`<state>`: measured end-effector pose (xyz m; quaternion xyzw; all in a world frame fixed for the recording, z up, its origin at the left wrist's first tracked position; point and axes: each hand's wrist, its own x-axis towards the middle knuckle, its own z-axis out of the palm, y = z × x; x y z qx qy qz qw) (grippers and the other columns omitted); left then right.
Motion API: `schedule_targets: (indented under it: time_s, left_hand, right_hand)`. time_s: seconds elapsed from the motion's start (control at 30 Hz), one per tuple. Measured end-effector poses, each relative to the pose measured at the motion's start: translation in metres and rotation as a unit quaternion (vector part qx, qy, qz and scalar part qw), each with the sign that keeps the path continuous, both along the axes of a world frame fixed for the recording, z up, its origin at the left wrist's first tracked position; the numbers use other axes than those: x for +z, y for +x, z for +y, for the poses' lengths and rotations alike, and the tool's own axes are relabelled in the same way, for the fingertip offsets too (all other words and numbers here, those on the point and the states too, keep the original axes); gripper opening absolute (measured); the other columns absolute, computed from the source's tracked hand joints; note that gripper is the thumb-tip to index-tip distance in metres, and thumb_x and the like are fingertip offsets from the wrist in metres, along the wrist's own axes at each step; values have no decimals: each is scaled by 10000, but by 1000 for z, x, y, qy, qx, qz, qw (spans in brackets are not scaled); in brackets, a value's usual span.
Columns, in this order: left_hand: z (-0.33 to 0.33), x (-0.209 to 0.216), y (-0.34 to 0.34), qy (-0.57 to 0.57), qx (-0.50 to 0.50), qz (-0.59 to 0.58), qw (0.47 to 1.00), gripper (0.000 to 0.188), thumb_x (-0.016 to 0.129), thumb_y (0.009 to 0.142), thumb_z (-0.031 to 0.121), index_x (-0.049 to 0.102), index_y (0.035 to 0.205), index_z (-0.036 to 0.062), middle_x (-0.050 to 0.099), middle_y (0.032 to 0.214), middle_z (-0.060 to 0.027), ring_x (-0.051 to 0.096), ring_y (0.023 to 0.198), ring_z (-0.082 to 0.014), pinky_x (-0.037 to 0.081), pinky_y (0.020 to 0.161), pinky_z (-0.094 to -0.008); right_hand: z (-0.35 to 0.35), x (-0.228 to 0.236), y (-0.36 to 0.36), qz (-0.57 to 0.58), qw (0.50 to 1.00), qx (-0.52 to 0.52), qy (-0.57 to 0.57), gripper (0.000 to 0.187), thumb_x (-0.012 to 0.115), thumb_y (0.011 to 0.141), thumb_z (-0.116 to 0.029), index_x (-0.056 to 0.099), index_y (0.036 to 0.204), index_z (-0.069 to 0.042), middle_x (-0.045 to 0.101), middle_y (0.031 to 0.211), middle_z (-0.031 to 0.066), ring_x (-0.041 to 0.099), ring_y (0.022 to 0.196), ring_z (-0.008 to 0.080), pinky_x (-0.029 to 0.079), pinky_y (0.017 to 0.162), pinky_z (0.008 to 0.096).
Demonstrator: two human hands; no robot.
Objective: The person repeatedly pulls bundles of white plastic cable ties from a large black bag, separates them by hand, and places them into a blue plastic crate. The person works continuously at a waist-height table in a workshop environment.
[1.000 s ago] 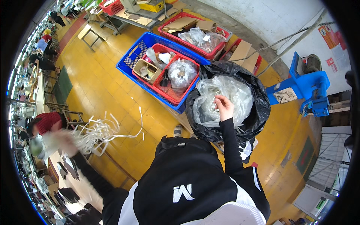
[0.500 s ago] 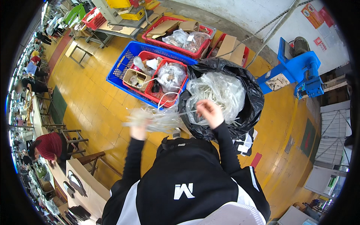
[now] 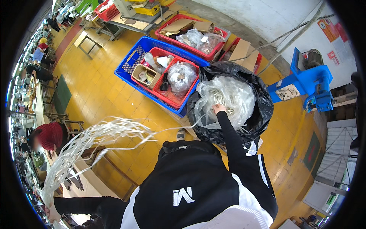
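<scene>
White plastic strips (image 3: 95, 141) trail from the gripping left hand (image 3: 51, 213); right hand (image 3: 218, 108) clutches crinkled clear bag (image 3: 228, 99).

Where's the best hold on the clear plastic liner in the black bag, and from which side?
Probably the clear plastic liner at its crumpled upper rim, from above on the near side, where the right hand already rests. The liner bulges out of the open top of the black bag, so loose folds stand free there. The left hand is far out left, gripping the white strips.
</scene>
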<state>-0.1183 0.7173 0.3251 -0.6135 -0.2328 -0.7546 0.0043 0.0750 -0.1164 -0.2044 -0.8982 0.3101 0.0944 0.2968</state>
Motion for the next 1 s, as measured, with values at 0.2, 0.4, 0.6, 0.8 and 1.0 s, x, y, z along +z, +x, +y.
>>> schedule_targets:
  time_s: [0.2, 0.4, 0.6, 0.8, 1.0]
  left_hand:
    - [-54, -50, 73, 14, -69, 145, 987, 259, 631, 695, 328, 521, 665, 96, 541, 647, -54, 502, 550, -188, 398, 507, -323]
    - [-351, -252, 209, -460, -652, 296, 524, 344, 520, 819, 351, 521, 920, 22, 568, 790, -63, 442, 565, -111, 347, 497, -246]
    - [-565, -268, 171, -552, -694, 463, -5, 475, 418, 924, 386, 535, 1122, -30, 591, 865, -59, 392, 553, -50, 302, 486, -183]
    - [-592, -249, 211, -576, -659, 460, -148, 487, 455, 910, 382, 478, 1189, -17, 411, 688, 43, 355, 529, -24, 268, 446, -160]
    - [-557, -246, 252, -598, -725, 336, 54, 396, 503, 897, 274, 504, 1180, -4, 482, 711, 27, 345, 511, -34, 289, 449, -160]
  right_hand:
    - [46, 100, -3, -52, 993, -43, -97, 225, 555, 786, -312, 660, 875, -134, 626, 913, 114, 600, 822, 333, 476, 740, 433]
    - [64, 197, -29, -318, 930, -30, 184, 195, 500, 863, -151, 573, 749, -10, 552, 624, 100, 526, 545, 228, 409, 532, 310]
    - [93, 284, -73, -307, 919, 235, 84, 112, 543, 831, -154, 592, 801, -58, 552, 585, 132, 573, 525, 272, 430, 481, 341]
    - [116, 278, -121, -192, 949, 238, 79, 173, 519, 843, -267, 586, 803, -113, 577, 604, 145, 585, 573, 337, 460, 525, 434]
    - [85, 237, -182, -18, 992, 113, 53, 241, 492, 847, -288, 618, 800, -88, 611, 702, 137, 602, 707, 321, 467, 621, 411]
